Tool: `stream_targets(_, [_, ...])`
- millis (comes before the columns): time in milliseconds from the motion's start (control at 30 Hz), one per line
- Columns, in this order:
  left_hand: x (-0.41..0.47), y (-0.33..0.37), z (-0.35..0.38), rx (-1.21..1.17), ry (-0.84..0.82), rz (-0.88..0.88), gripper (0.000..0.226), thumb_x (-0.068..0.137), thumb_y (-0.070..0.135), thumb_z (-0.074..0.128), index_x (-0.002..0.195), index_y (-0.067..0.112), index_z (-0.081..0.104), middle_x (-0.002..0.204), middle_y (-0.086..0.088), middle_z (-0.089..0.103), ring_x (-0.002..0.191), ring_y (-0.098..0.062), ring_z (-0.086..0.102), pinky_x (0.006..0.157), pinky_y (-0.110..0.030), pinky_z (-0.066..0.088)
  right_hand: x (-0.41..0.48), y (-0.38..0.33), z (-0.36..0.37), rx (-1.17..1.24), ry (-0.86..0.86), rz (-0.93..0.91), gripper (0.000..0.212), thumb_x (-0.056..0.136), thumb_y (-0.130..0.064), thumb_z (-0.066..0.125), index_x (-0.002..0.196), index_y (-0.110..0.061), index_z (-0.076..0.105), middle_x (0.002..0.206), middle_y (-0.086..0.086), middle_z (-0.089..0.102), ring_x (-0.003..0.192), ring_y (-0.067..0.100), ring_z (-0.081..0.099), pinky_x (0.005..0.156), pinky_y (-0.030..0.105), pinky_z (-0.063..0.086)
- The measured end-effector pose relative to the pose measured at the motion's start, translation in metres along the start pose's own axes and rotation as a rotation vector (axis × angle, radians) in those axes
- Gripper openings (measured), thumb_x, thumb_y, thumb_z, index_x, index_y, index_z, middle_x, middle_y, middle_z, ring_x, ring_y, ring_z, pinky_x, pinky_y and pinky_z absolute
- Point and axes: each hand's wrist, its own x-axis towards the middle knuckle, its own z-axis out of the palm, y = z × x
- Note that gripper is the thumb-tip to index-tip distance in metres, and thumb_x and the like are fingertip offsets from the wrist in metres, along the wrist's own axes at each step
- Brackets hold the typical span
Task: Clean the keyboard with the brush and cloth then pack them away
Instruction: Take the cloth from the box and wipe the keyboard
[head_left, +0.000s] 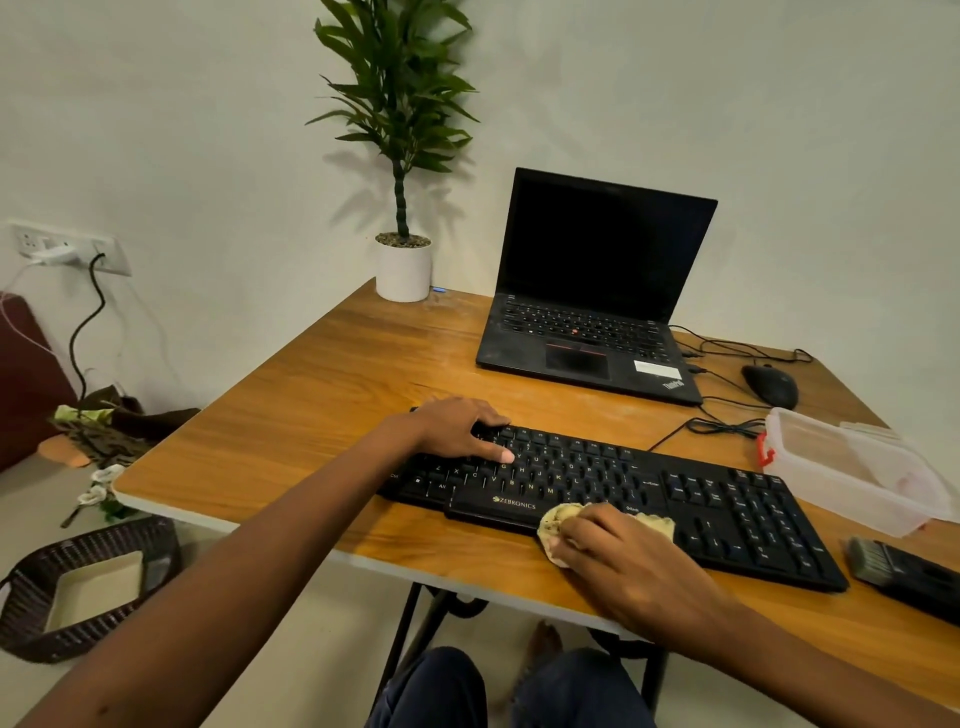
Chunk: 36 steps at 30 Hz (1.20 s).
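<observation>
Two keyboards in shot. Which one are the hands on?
The separate Zebronics keyboard in front, not the one built into the laptop behind it. The left hand rests on its left keys; the right hand holds the cloth against its front edge.

Quick count: one keyboard, one laptop, one mouse, one cloth, one brush, one clear box, one potted plant, plus one wicker basket.
</observation>
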Motion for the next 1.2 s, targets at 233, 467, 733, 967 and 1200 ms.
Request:
stream_targets(233, [-0.001,0.007,-0.005,-0.024,0.007,0.017,0.066,0.087,0.049,0.056,0.142,0.018,0.038,0.15,-0.001,0.036,0.137,-0.018,0.031,0.114,-0.04,0.021,0.073,-0.032,0.031,0.059,0.124,-0.063,0.015,0.091,-0.015,0.051,0.091,-0.012,0.066,0.085,0.001,0.062,0.071,0.015,0.057,0.056,0.025,0.05])
stream_targets(467, [-0.001,-0.001,-0.001,-0.033,0.007,0.006,0.068,0.086,0.054,0.055,0.142,0.02,0.039,0.149,0.0,0.037,0.136,-0.018,0.032,0.113,-0.05,0.023,0.052,-0.029,0.018,-0.029,0.111,-0.085,0.022,0.09,-0.018,0.05,0.108,-0.012,0.063,0.099,0.0,0.06,0.086,0.014,0.049,0.065,0.027,0.045])
stream_targets(733, [0.002,-0.002,0.001,-0.024,0.018,-0.008,0.069,0.085,0.058,0.054,0.142,0.023,0.038,0.15,0.004,0.035,0.138,-0.018,0.029,0.111,-0.057,0.02,0.033,-0.02,0.007,0.0,0.103,-0.002,0.025,0.091,-0.021,0.041,0.096,-0.014,0.064,0.092,-0.004,0.059,0.082,0.01,0.046,0.064,0.022,0.047])
stream_targets(967, [-0.03,0.011,-0.02,-0.365,0.138,-0.024,0.048,0.097,0.036,0.045,0.139,0.013,0.043,0.143,-0.003,0.044,0.129,-0.013,0.041,0.101,-0.026,0.032,0.112,-0.049,0.017,0.188,0.109,-0.011,0.014,0.086,-0.013,0.057,0.095,-0.01,0.068,0.094,0.002,0.059,0.084,0.016,0.048,0.064,0.027,0.046])
stream_targets(1200, [-0.128,0.094,0.03,-1.29,1.306,-0.405,0.016,0.095,0.021,0.047,0.094,0.028,0.062,0.097,0.007,0.066,0.088,-0.007,0.063,0.07,-0.017,0.052,0.085,-0.033,-0.033,1.411,0.498,0.786,0.016,0.087,-0.003,0.058,0.095,-0.015,0.065,0.091,-0.004,0.066,0.076,-0.004,0.062,0.063,0.014,0.05])
